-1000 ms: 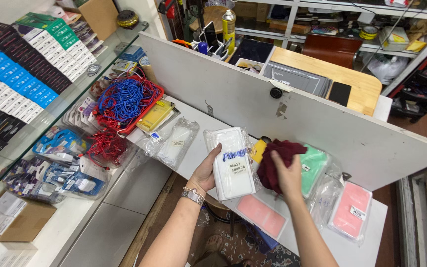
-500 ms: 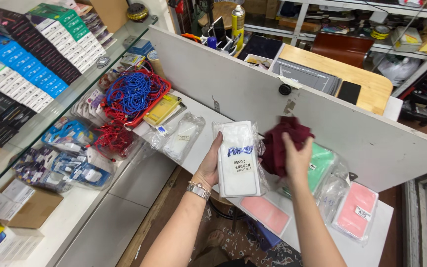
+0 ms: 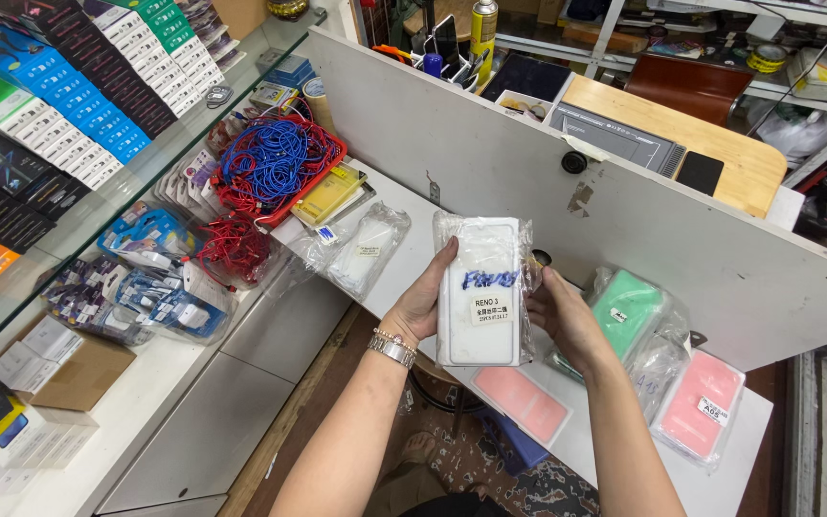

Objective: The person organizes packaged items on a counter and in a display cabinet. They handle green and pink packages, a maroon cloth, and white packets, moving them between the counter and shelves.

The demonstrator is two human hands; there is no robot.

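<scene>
Blue cables (image 3: 275,158) lie coiled in a red tray (image 3: 329,153), red cords (image 3: 234,251) beside it. A flat white packet in crinkled clear plastic (image 3: 480,292) is held upright above the white counter (image 3: 390,278), left hand (image 3: 425,302) fingers clamped on its edge, right hand (image 3: 567,321) steadying the other edge. Wrap unopened. Soft green (image 3: 624,311) and pink (image 3: 701,412) bagged cases lie rightward.

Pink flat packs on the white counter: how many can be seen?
2: one pink pack in clear wrap lies at the counter's right end, the other pink pack lies flat just below the held white bundle. Others may be hidden beneath it.
</scene>
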